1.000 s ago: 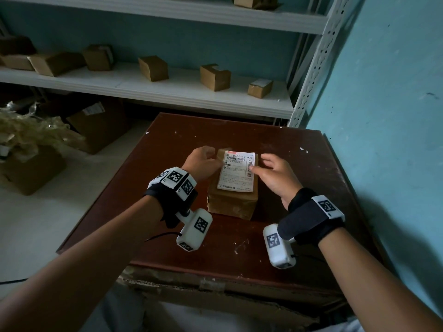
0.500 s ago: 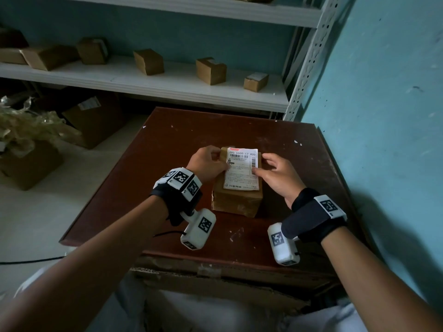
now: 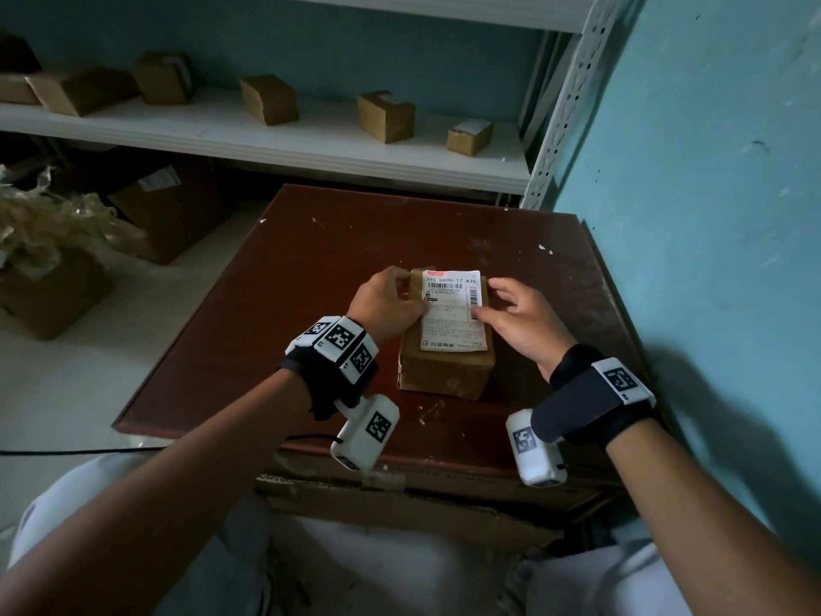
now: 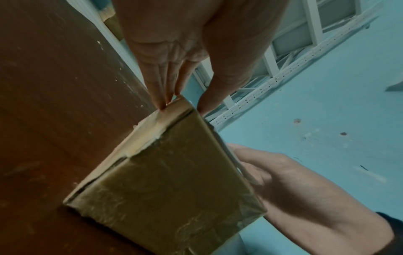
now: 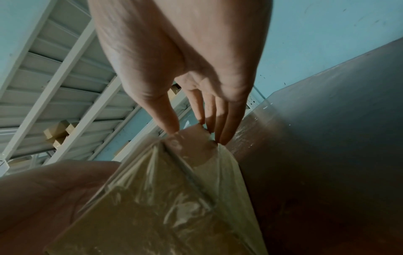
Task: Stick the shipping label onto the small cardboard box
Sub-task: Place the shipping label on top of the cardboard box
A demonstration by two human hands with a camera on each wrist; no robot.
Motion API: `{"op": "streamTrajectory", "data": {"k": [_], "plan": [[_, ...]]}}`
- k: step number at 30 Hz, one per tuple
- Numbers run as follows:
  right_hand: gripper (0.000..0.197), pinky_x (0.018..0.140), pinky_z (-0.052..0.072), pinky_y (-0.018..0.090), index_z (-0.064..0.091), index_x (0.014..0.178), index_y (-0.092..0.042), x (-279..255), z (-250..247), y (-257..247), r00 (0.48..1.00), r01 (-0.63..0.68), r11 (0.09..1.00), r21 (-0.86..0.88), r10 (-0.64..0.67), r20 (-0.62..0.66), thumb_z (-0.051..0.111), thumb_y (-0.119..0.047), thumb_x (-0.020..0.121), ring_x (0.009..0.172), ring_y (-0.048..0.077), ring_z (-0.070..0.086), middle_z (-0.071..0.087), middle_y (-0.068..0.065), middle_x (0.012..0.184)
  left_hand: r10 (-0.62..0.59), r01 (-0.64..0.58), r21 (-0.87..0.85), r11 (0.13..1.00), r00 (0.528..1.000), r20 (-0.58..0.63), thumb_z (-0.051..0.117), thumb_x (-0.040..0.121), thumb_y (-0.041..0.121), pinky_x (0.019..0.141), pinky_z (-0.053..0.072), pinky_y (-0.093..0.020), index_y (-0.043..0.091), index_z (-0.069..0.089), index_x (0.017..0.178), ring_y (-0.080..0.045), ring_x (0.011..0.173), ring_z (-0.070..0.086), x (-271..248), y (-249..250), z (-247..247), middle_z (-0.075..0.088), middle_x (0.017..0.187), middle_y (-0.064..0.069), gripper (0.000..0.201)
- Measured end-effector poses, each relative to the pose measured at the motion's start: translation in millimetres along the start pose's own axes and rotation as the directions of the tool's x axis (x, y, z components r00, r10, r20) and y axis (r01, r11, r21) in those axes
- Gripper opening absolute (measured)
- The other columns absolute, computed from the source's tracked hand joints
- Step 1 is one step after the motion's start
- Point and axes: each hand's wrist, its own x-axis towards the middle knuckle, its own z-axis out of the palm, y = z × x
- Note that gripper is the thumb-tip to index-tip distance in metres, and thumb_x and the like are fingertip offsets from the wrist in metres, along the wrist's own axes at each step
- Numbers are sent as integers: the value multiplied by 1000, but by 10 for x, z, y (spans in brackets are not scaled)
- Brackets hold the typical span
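A small brown cardboard box, wrapped in shiny tape, stands on the dark red table. A white shipping label with barcodes lies flat on its top. My left hand sits at the box's left side, its thumb pressing the label's left edge. In the left wrist view its straight fingers touch the box at the far corner. My right hand is at the right side, thumb on the label's right edge. Its straight fingers rest against the box.
A white shelf behind the table carries several small cardboard boxes. A teal wall runs close along the table's right edge. Larger cartons and crumpled packing sit on the floor at left. Flattened cardboard lies under the table's front edge.
Both thumbs have slid slightly toward me along the label's edges. The box and label stay where they were. The head view has shifted a little.
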Motion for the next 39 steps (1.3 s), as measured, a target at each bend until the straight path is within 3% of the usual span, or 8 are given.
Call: {"op": "streamTrajectory", "data": {"k": [3, 7, 12, 16, 19, 25, 31, 39], "plan": [[59, 102, 35, 30, 40, 144, -21, 50, -33, 35, 1000, 5, 1000, -2, -5, -1, 62, -36, 92, 133, 18, 43, 43, 1, 148, 67, -65, 64, 996, 997, -33, 64, 89, 35, 91, 50, -28, 12, 43, 138, -16, 119, 56, 10, 16, -19, 54, 137, -2, 59], [47, 94, 39, 25, 50, 137, -22, 138, -109, 48, 997, 51, 999, 14, -50, -67, 61, -33, 92, 121, 11, 52, 53, -3, 139, 194, -184, 168, 968, 980, -49, 62, 90, 34, 98, 50, -36, 15, 46, 137, -16, 120, 55, 89, 32, -88, 52, 138, -3, 54], [24, 95, 48, 28, 67, 113, -21, 230, -111, 68, 982, 111, 994, 20, -107, -159, 65, -23, 89, 108, 8, 60, 66, -6, 113, 265, -245, 250, 937, 963, -46, 66, 86, 33, 83, 56, -31, 24, 65, 109, -13, 96, 62, 195, -25, -103, 59, 111, -1, 25], [11, 86, 51, 27, 73, 96, -20, 286, -64, 62, 968, 130, 991, -5, -128, -216, 68, -23, 86, 94, 7, 62, 70, -7, 96, 256, -233, 264, 936, 965, -55, 73, 81, 31, 67, 47, -16, 24, 67, 99, -9, 87, 61, 249, -10, -83, 62, 100, 5, 20], [10, 83, 48, 25, 74, 92, -20, 318, -52, 59, 971, 108, 994, 0, -105, -217, 68, -25, 86, 94, 6, 61, 70, -7, 95, 252, -234, 240, 942, 967, -47, 74, 81, 29, 61, 41, -11, 21, 66, 99, -5, 86, 59, 261, 4, -66, 63, 98, 8, 22], [11, 68, 41, 15, 74, 91, -18, 346, -26, 64, 974, 97, 995, 4, -94, -206, 68, -26, 87, 90, 3, 60, 70, -7, 93, 255, -240, 232, 943, 966, -37, 75, 80, 27, 59, 39, -10, 22, 64, 95, -3, 84, 57, 268, 15, -62, 60, 94, 11, 20], [14, 71, 36, 16, 73, 93, -17, 363, -21, 78, 982, 79, 997, 11, -76, -172, 67, -29, 88, 97, 6, 57, 68, -8, 97, 243, -232, 213, 949, 970, -24, 75, 80, 27, 62, 41, -10, 24, 63, 93, -4, 87, 58, 267, 12, -65, 61, 98, 10, 19], [13, 65, 38, 13, 73, 91, -15, 371, -14, 92, 984, 81, 997, 17, -78, -162, 70, -26, 86, 89, -1, 57, 68, -8, 94, 251, -243, 197, 950, 968, -19, 75, 80, 26, 69, 50, -17, 24, 62, 92, -4, 87, 60, 269, 12, -67, 64, 98, 9, 17]]}}
